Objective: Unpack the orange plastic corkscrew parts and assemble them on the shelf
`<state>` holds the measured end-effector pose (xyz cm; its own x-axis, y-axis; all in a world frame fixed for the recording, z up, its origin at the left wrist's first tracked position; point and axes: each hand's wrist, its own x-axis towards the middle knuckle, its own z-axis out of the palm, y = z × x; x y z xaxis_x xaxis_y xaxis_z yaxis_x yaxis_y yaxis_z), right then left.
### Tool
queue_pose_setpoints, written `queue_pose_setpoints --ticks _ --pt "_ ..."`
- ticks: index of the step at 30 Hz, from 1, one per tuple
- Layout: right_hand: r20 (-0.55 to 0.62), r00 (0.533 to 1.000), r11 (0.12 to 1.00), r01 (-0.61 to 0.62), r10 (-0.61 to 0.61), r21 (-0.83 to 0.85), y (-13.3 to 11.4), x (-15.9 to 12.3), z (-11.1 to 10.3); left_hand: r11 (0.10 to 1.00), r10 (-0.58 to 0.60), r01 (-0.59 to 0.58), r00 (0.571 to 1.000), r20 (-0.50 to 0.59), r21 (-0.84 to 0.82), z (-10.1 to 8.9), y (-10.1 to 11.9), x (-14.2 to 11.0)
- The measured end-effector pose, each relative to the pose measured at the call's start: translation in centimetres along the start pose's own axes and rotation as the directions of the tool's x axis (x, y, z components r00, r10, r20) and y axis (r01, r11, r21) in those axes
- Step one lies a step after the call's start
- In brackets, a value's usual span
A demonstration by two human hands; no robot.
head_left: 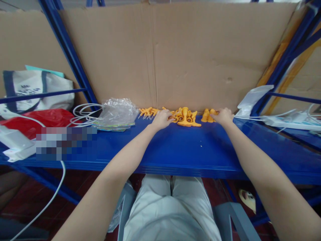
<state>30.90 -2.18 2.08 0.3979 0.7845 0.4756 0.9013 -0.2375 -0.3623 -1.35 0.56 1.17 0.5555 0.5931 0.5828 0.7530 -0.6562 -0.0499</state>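
Along the back of the blue shelf lies a row of orange plastic parts. At its left end are several orange corkscrews (147, 113) with metal spirals. My left hand (163, 119) is beside them, its fingers closed at an orange piece that they mostly cover. Between my hands sits a heap of orange parts (185, 117), some with round holes, and a curved orange piece (189, 124) lies in front. To the right stand several orange bell-shaped parts (205, 115). My right hand (224, 117) has its fingers closed on the rightmost of these.
A stack of clear plastic bags (117, 113) and coiled white cable (85, 113) lie to the left, near a red bag (50, 121) and a canvas tote (40, 88). A cardboard panel (200, 57) closes the back. White power strips (293, 122) lie at right.
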Motion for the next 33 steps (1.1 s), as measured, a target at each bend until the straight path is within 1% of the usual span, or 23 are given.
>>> queue_pose_setpoints --ticks 2,4,6,8,13,18,23,28,30,33 --pt "0.093 0.992 0.996 -0.086 0.088 -0.016 0.2 0.2 -0.2 1.0 -0.005 0.005 1.0 -0.006 0.008 -0.1 0.1 0.0" --pt "0.165 0.973 0.987 -0.156 0.159 -0.031 0.4 0.2 -0.4 1.0 -0.014 0.015 1.0 -0.013 0.015 -0.3 0.3 0.1" --pt "0.213 0.956 0.98 -0.195 0.2 -0.043 0.7 0.3 -0.6 0.999 -0.026 0.027 0.999 -0.019 0.026 -0.5 0.5 0.1" --pt "0.237 0.95 0.979 -0.201 0.204 -0.037 1.1 0.4 -0.6 0.999 -0.04 0.04 0.999 -0.017 0.031 -0.7 0.7 0.1" --pt "0.235 0.959 0.986 -0.167 0.16 0.012 2.4 0.9 -0.2 0.998 -0.059 0.059 0.998 -0.001 0.013 -1.0 1.1 0.1" --pt "0.255 0.954 0.987 -0.161 0.158 -0.009 3.0 1.4 0.5 0.998 -0.063 0.063 0.998 0.003 -0.023 -1.1 1.3 0.0" --pt "0.242 0.964 0.992 -0.122 0.115 0.016 4.0 1.8 1.5 0.997 -0.063 0.063 0.998 -0.009 -0.042 -0.9 1.1 0.0" --pt "0.294 0.95 0.994 -0.105 0.105 -0.016 4.7 2.2 2.1 0.996 -0.077 0.076 0.997 -0.021 -0.04 -0.7 1.1 0.1" --pt "0.285 0.954 0.995 -0.094 0.095 -0.02 4.8 2.3 2.3 0.995 -0.095 0.095 0.995 -0.007 -0.042 -0.8 1.3 0.1" --pt "0.234 0.967 0.995 -0.103 0.098 0.006 5.0 2.4 2.7 0.993 -0.108 0.108 0.994 0.012 -0.053 -0.8 1.5 0.1"
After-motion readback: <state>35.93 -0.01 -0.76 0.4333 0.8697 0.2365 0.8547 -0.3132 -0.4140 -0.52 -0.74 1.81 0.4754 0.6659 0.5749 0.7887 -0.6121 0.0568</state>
